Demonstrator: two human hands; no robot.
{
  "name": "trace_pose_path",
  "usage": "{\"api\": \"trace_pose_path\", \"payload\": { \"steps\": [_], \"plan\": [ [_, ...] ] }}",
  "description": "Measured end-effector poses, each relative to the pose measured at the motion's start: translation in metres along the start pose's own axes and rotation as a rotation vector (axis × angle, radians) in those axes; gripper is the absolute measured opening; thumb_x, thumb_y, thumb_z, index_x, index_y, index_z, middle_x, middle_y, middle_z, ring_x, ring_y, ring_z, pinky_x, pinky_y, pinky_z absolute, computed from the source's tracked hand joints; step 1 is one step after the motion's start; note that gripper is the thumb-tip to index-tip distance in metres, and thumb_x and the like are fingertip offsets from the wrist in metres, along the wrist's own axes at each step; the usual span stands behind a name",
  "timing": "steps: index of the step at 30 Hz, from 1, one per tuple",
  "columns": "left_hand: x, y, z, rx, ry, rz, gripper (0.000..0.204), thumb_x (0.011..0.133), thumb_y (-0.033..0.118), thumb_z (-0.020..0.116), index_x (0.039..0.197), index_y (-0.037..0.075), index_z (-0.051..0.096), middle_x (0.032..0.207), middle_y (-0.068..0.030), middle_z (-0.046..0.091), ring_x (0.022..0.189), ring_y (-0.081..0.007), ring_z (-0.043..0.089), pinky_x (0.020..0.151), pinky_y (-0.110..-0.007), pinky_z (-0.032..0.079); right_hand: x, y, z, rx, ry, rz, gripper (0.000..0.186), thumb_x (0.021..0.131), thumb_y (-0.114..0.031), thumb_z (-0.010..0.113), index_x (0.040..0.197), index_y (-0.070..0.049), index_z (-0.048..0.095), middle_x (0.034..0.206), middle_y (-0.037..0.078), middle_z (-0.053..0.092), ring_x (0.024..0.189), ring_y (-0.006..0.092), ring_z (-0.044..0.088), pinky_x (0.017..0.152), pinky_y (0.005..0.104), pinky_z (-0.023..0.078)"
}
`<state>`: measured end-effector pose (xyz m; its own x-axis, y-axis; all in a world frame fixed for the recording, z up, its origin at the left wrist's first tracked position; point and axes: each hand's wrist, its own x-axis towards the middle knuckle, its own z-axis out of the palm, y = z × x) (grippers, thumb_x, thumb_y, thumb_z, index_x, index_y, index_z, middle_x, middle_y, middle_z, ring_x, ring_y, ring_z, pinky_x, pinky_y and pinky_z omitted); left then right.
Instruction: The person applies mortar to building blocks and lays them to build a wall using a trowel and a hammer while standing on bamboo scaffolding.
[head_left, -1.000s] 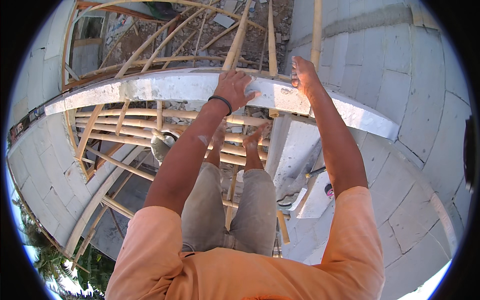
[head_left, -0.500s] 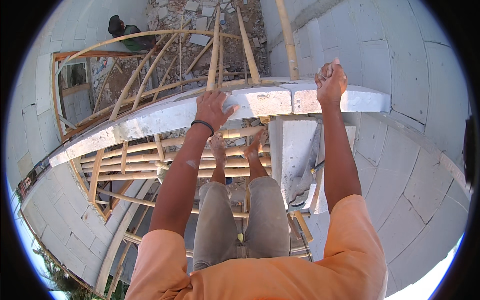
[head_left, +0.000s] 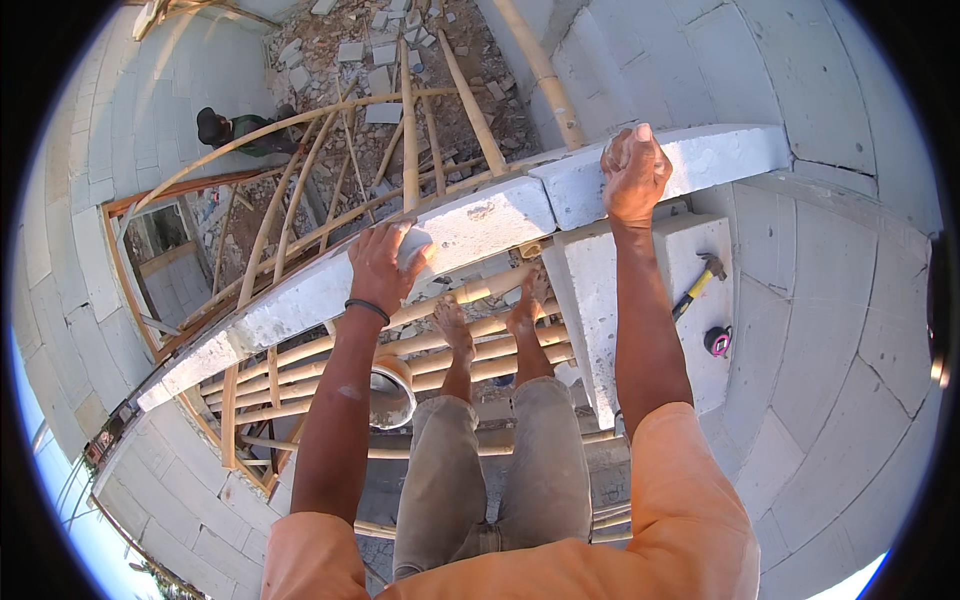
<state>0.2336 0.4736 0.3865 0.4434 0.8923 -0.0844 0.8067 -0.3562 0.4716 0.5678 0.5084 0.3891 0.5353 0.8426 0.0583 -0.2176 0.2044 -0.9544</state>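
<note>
My left hand (head_left: pixel 383 262) rests with its fingers apart on a long pale block (head_left: pixel 490 216) that forms the top of a wall across the view. Past a narrow joint lies a second pale block (head_left: pixel 725 162). Over that block, my right hand (head_left: pixel 636 178) is curled into a fist; whatever its fingers might hold is hidden. Below the right block, a yellow-and-black hammer (head_left: pixel 690 295) and a small round tape measure (head_left: pixel 717 341) lie on a pale slab (head_left: pixel 706 240), beside my right forearm.
My bare feet stand on bamboo poles (head_left: pixel 490 350). A bucket (head_left: pixel 392 395) sits by my left forearm. Beyond the wall, bamboo props (head_left: pixel 410 130) rise over rubble (head_left: pixel 350 50). Another person (head_left: pixel 240 130) is at the far left, above a wooden window frame (head_left: pixel 118 255).
The view has turned, so the wall top now slants up to the right. The hammer, tape measure and bucket show more plainly. Both hands keep about the same places along the wall.
</note>
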Motion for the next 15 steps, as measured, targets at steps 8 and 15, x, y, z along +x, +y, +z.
{"api": "trace_pose_path", "payload": {
  "steps": [8, 15],
  "plan": [
    [0.0, -0.003, 0.016, -0.026, -0.027, 0.016, 0.036, 0.083, 0.029, 0.071, 0.11, 0.006, 0.064, 0.1, -0.0138, 0.063, 0.096, -0.0364, 0.058, 0.085, -0.046, 0.043, -0.003, 0.018, -0.033, -0.232, 0.027, 0.042, 0.048, 0.1, -0.035, 0.051, 0.065, -0.004, 0.042, 0.06, -0.003, 0.037, 0.06, 0.0088, 0.032, 0.052, 0.0303, 0.03],
    [0.065, 0.075, 0.011, -0.127, -0.3, -0.052, 0.048, 0.086, 0.043, 0.068, 0.105, -0.001, 0.062, 0.101, -0.0231, 0.066, 0.092, -0.0421, 0.063, 0.079, -0.045, 0.05, -0.023, -0.008, -0.057, -0.175, 0.218, 0.044, 0.048, 0.1, -0.035, 0.051, 0.065, -0.004, 0.044, 0.058, 0.0, 0.034, 0.058, 0.0094, 0.031, 0.051, 0.0311, 0.031]
  ]
}}
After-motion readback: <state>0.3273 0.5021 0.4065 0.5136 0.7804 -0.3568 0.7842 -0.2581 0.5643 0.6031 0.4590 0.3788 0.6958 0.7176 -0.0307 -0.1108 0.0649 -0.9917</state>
